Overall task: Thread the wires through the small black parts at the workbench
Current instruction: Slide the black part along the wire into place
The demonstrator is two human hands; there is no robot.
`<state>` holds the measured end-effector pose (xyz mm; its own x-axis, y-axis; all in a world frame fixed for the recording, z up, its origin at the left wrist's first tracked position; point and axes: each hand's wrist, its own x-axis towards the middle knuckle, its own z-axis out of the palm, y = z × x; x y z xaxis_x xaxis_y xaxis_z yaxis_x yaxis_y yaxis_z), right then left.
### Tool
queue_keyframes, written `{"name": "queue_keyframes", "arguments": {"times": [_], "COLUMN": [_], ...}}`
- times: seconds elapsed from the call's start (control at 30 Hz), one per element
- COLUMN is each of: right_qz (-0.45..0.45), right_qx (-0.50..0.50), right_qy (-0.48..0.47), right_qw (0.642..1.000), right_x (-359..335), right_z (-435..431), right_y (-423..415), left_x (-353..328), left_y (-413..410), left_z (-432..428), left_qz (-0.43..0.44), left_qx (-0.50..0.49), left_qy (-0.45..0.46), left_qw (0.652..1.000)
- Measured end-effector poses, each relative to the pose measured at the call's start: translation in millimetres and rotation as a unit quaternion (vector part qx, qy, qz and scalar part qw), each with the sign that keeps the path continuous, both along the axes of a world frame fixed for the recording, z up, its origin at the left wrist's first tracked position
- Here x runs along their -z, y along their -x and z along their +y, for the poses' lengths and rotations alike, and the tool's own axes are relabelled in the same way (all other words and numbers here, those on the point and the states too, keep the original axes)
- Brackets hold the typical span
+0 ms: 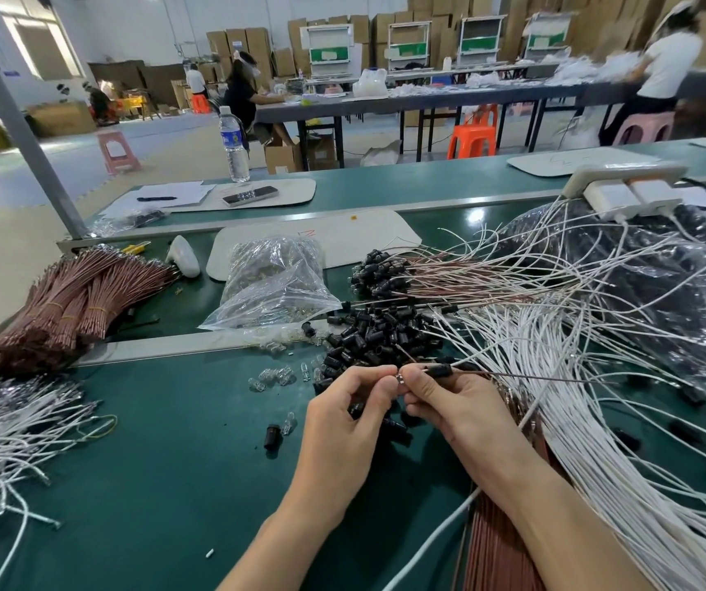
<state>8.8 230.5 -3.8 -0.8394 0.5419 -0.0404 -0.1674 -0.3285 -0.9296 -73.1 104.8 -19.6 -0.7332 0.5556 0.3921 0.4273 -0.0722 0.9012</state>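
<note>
Head view, lower centre: two hands. Left hand (344, 420) pinches one metal terminal (400, 379); right hand (457, 411) pinches one black part (438, 370) on one brown wire (534, 377). Upper left: one water bottle (234, 142), label unreadable.

My surface (150, 484) is dark green. The small parts (372, 334) heaped in front of me are black. The wires (577, 398) fanned out on my right are white. The bundles (65, 300) at far left are reddish-brown with yellow ties. Far off I see an orange stool (472, 138) and a pale pink stool (119, 151).
</note>
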Motion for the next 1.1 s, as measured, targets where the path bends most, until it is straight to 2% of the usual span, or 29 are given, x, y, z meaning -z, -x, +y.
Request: {"name": "queue_keyframes", "arguments": {"times": [0.2,0.37,0.5,0.77,1.1], "right_qz": [-0.004,-0.022,-0.023,-0.027,-0.008], "right_qx": [-0.012,-0.029,-0.036,-0.049,-0.055], "right_qy": [0.018,0.045,0.051,0.077,0.093], "right_qw": [1.000,0.998,0.998,0.995,0.994], "right_x": [2.0,3.6,3.6,2.3,-5.6], "right_z": [3.2,8.8,9.3,7.4,1.3], "right_y": [0.3,-1.3,-1.5,-1.6,-1.9], "left_x": [0.8,-0.8,-0.8,0.1,-0.7], "left_y": [0.8,2.3,4.7,4.9,2.6], "left_z": [1.2,-1.2,-3.2,-3.3,-3.3], "left_qz": [0.020,0.169,0.246,0.197,0.244], "left_qx": [-0.010,-0.031,-0.057,-0.042,-0.074], "left_qy": [-0.001,0.054,0.069,0.038,0.071], "left_qw": [1.000,0.984,0.965,0.979,0.964]}}
